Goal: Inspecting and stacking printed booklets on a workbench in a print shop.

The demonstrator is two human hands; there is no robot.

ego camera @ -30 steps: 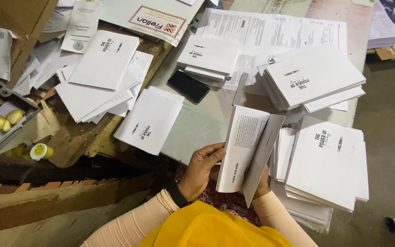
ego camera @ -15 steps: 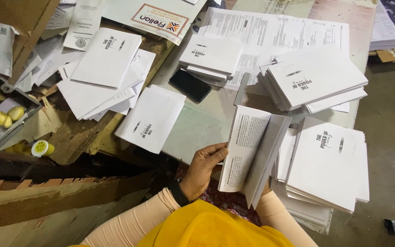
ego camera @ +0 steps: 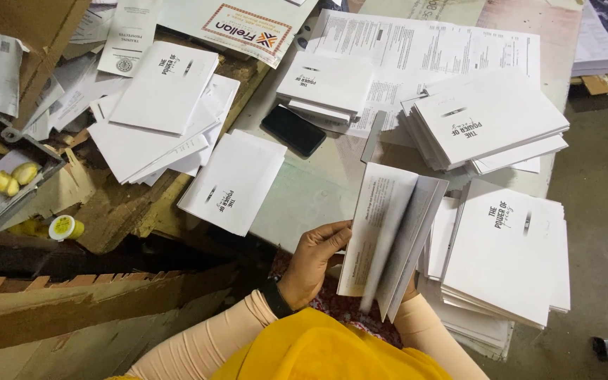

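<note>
A thin white booklet (ego camera: 388, 232) stands open in front of me, its printed pages fanned out. My left hand (ego camera: 314, 260) grips its left edge, with a dark band on the wrist. My right hand (ego camera: 409, 288) supports it from behind and is almost wholly hidden by the pages. Right beside it lies a stack of white booklets (ego camera: 508, 253). A second stack (ego camera: 483, 123) sits farther back on the right.
A black phone (ego camera: 293, 129) lies on the work surface (ego camera: 304, 197). More booklets are piled at the back (ego camera: 325, 84) and on the left (ego camera: 160, 112), with one single booklet (ego camera: 233, 181). Torn cardboard (ego camera: 72, 309) borders the left. A small yellow bottle (ego camera: 65, 229) lies there.
The booklet's pages have fanned further open in my hands. Otherwise only the view shifted slightly.
</note>
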